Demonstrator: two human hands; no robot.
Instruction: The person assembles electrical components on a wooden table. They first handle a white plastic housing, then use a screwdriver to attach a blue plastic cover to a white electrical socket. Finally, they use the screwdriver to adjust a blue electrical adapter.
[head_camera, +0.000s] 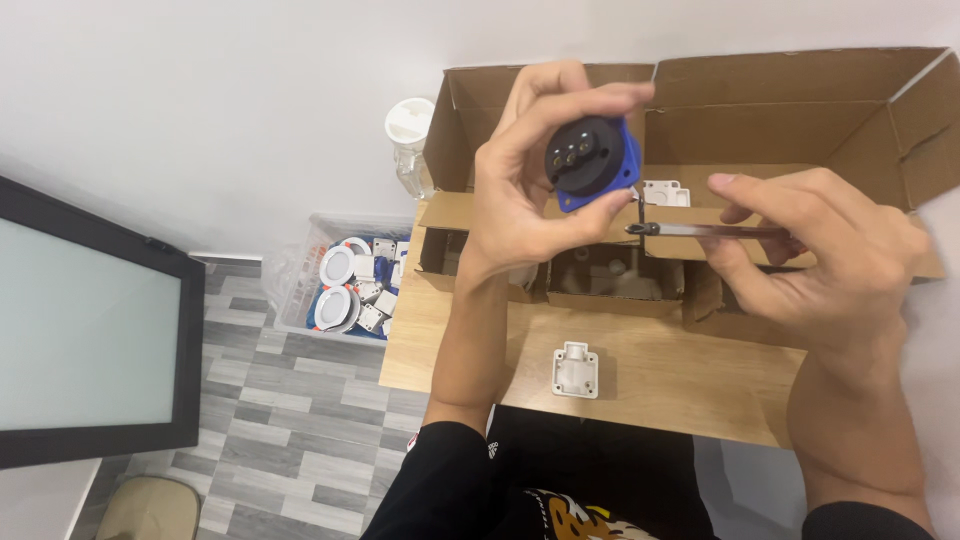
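Left hand (525, 190) is gripping the blue-and-black socket (590, 157) up over the tabletop (660, 375), fingers closed round it; right hand (820, 255) is pinching a screwdriver (700, 230), lining up its tip just under the socket.

Housing (575, 371) on table (680, 385), before boxes (790, 120)

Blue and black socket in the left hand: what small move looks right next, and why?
Probably bring the screwdriver tip up into the blue and black socket. The left hand holds the socket up, and the right hand aims the tip just below its blue flange, not yet seated.
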